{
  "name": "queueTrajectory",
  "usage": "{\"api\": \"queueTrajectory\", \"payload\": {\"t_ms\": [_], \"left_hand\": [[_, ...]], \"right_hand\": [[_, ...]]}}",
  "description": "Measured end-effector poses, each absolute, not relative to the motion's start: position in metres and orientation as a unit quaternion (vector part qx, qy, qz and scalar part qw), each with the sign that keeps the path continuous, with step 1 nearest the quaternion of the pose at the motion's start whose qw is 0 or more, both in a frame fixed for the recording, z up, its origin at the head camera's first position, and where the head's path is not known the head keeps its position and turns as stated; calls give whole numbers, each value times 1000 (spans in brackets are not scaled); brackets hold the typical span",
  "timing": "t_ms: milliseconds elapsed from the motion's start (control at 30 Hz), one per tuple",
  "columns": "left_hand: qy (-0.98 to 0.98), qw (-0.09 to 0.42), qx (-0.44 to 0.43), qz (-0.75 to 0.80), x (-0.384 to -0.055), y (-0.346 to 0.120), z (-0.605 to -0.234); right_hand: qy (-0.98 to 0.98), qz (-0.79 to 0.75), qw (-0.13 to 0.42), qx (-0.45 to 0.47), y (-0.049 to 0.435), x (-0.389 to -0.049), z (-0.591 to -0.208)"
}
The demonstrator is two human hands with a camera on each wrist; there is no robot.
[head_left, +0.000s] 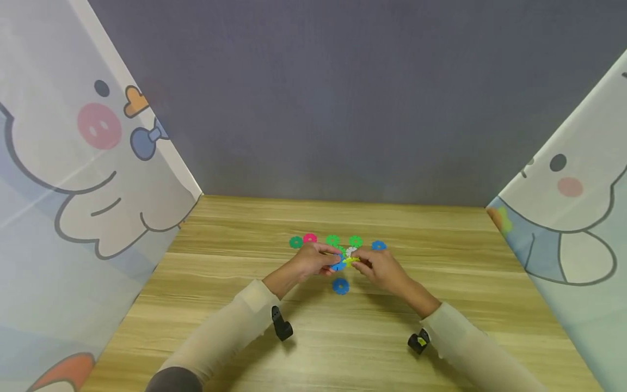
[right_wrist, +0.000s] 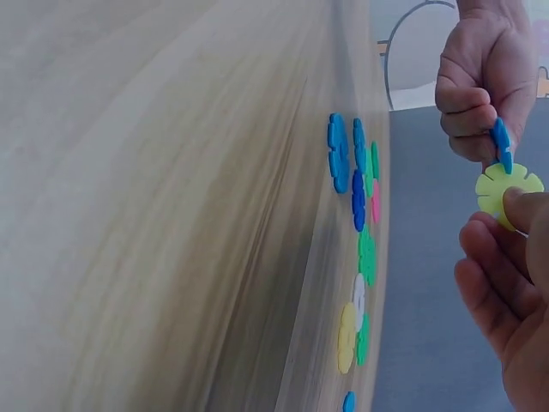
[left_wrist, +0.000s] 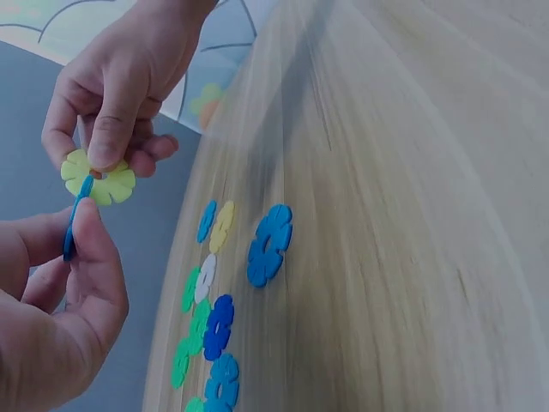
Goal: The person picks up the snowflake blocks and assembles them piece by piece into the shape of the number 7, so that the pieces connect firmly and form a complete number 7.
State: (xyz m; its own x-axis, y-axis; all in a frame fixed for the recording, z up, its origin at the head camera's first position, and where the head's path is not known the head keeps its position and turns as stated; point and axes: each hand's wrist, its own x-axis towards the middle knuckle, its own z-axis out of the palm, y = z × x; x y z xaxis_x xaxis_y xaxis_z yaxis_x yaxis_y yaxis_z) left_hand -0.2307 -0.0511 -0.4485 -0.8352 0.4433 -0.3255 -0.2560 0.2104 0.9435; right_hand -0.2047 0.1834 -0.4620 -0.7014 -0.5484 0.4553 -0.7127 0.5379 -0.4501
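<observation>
A wood-grained surface (head_left: 348, 348) meets a plain grey panel (head_left: 343, 109) beyond the lone blue disc (head_left: 340, 286), the landmark here. To its left and right stand a left side panel (head_left: 29, 272) and a right side panel (head_left: 568, 321), each printed with a pale cartoon animal. Beyond the landmark and above the surface, the left hand (head_left: 309, 261) has its grip pinched on the held blue disc (left_wrist: 77, 215); the right hand (head_left: 384, 267) pinches the held yellow disc (left_wrist: 118, 184). The two held discs touch; whether their slots interlock cannot be told. Farther beyond the landmark lie, to its left, a dark green disc (head_left: 296, 242) and a pink disc (head_left: 309, 239); to its right, a white disc (head_left: 351, 251) and a far blue disc (head_left: 379, 245). In the head view, the hands partly hide the discs beyond the landmark.
</observation>
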Motion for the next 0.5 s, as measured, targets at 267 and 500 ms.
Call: {"api": "queueTrajectory", "payload": {"t_ms": [267,500], "left_hand": [[716,263,38,645,-230,-43,-442],[699,267,11,663,-231,-39,-443]], "right_hand": [[-851,311,193,377,179,-206,-464],[-849,315,204,372,177,-207,-467]]}}
